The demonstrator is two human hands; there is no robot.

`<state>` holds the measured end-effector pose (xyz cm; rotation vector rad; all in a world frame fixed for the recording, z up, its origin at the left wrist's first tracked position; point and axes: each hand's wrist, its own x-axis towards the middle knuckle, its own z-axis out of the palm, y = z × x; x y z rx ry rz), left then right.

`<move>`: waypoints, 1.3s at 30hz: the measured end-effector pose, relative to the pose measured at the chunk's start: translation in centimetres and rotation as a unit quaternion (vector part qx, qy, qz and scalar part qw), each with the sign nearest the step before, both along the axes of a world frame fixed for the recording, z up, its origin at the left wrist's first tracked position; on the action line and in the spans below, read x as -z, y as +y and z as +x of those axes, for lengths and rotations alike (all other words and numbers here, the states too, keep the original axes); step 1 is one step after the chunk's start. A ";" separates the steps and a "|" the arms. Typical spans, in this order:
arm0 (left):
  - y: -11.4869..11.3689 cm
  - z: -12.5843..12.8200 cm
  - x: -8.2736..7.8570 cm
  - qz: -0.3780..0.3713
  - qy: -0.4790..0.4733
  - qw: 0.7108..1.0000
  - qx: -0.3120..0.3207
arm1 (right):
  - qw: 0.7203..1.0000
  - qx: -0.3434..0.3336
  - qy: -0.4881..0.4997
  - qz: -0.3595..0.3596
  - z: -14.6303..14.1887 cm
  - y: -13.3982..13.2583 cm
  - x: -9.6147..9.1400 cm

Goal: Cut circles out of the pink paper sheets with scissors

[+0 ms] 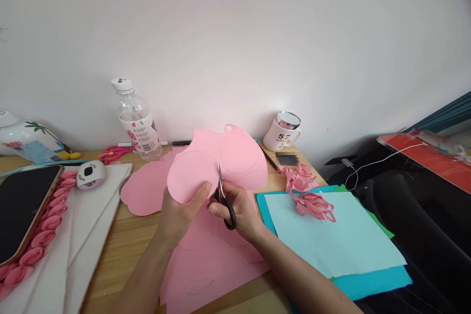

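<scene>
My left hand (pixel 184 213) grips a sheet of pink paper (pixel 193 171) by its lower edge, thumb on top. Drawn circles show on the sheet, and its left part has a rounded cut edge. In my right hand (pixel 237 208) is a pair of scissors (pixel 228 211) with black handles. Their blades point up and lie at the paper, just right of the left thumb. Beneath both hands a larger stack of pink paper (pixel 206 265) with drawn circles lies on the table. Cut pink rounds (pixel 145 189) are piled to the left.
A clear bottle (pixel 138 127) and a white mug (pixel 281 131) stand by the wall. Crumpled pink scraps (pixel 312 203) rest on light blue paper (pixel 338 240) at right. At left, a tablet (pixel 27 206) and rolled pink paper flowers (pixel 43 239) lie on white board (pixel 91 216).
</scene>
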<state>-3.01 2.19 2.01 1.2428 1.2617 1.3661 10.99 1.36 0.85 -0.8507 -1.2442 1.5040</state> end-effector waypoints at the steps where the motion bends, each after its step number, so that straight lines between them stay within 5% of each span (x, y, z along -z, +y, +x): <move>1: 0.0 0.0 0.0 -0.002 0.000 1.000 0.001 | 1.000 0.002 0.001 0.001 0.0 0.0 0.0; 39: 0.0 -0.1 -0.1 0.017 -0.018 1.000 -0.006 | 0.999 -0.001 -0.032 0.009 0.0 -0.2 -0.2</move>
